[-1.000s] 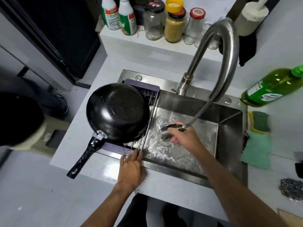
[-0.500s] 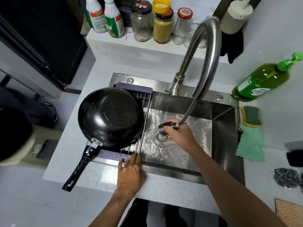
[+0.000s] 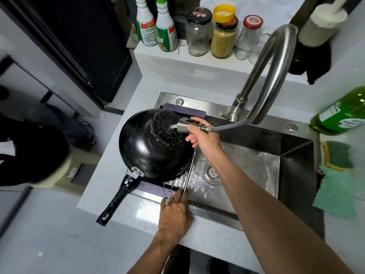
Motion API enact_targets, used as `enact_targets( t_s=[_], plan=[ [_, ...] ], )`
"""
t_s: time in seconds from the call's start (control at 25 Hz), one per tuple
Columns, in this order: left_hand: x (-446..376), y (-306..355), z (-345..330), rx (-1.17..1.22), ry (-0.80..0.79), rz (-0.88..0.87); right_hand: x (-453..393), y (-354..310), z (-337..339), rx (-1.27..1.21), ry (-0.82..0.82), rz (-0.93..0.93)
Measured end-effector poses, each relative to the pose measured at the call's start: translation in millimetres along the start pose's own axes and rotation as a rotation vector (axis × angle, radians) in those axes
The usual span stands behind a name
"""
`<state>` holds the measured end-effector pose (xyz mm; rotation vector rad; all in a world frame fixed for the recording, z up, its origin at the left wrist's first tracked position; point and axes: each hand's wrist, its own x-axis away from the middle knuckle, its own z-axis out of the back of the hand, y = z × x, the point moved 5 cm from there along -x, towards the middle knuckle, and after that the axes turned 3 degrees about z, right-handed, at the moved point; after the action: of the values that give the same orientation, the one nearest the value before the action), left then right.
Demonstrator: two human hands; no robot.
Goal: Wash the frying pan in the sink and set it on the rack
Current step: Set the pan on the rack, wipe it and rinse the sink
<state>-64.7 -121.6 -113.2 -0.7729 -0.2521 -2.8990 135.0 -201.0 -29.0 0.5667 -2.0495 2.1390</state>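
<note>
Black frying pan (image 3: 156,145) upside down on the rack (image 3: 178,180), which spans the left end of the sink (image 3: 254,161); handle (image 3: 118,196) sticking out over the front-left corner of the counter (image 3: 126,212), past its edge. Wet, beaded with drops across the domed underside. Right hand (image 3: 205,138) over the pan's right rim, fingers wrapped tight around the pull-out spray head (image 3: 187,125), nozzle aimed left at the pan's far side, water splashing white where it lands. Grey hose (image 3: 231,126) running from the spray head back into the mouth of the arched tap (image 3: 270,76). Left hand (image 3: 173,212) flat on the sink's front edge, fingers loose and stretched out, tips touching the near ends of the rack's metal bars, gripping nothing. Right forearm (image 3: 262,198) crossing the basin diagonally, hiding part of the front wall; drain (image 3: 211,172) visible just left of it, wet basin floor around it. On the raised ledge behind the sink: two green-and-white bottles (image 3: 156,30), then jars (image 3: 223,32) with black, yellow and red lids. At the counter's right edge: green soap bottle (image 3: 339,115) tilted, a green-and-yellow sponge (image 3: 337,155) below it, a green cloth (image 3: 335,194) nearer the front, draped partly over the sink's right rim. Dark shapes on the floor to the left, too blurred to name.
</note>
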Motion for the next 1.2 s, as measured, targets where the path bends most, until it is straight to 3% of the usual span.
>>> enact_targets(
  t_s=[0.16, 0.28, 0.4, 0.52, 0.64, 0.8, 0.96, 1.2],
  plan=[
    [-1.1, 0.2, -3.6, 0.004, 0.018, -0.003, 2.6, 8.3, -22.4, 0.096, -0.083, -0.042],
    [-1.7, -0.3, -6.4, -0.004, 0.012, 0.0, 4.7, 17.6, -13.1, 0.139, -0.022, -0.094],
    [-1.1, -1.2, -8.0, -0.026, -0.003, -0.003, 17.5, 32.9, 0.6, 0.233, -0.103, -0.107],
    [-2.2, -1.3, -8.1, -0.032, 0.003, -0.004, 30.1, 45.6, 44.7, 0.346, 0.027, -0.089],
    [-0.6, -2.1, -11.8, 0.0, 0.013, 0.004, 38.3, 43.4, 102.5, 0.627, 0.073, 0.05],
    [-2.5, -2.6, -15.2, 0.054, 0.009, 0.016, 67.8, 45.8, 181.0, 0.739, 0.328, -0.02],
    [-1.3, -3.1, -15.5, 0.075, 0.044, 0.03, 93.3, 42.4, 160.9, 0.687, 0.245, -0.022],
    [-1.4, 1.2, -0.1, 0.145, 0.004, 0.03, 78.8, -57.2, 161.2, 0.751, 0.304, 0.094]
  ],
)
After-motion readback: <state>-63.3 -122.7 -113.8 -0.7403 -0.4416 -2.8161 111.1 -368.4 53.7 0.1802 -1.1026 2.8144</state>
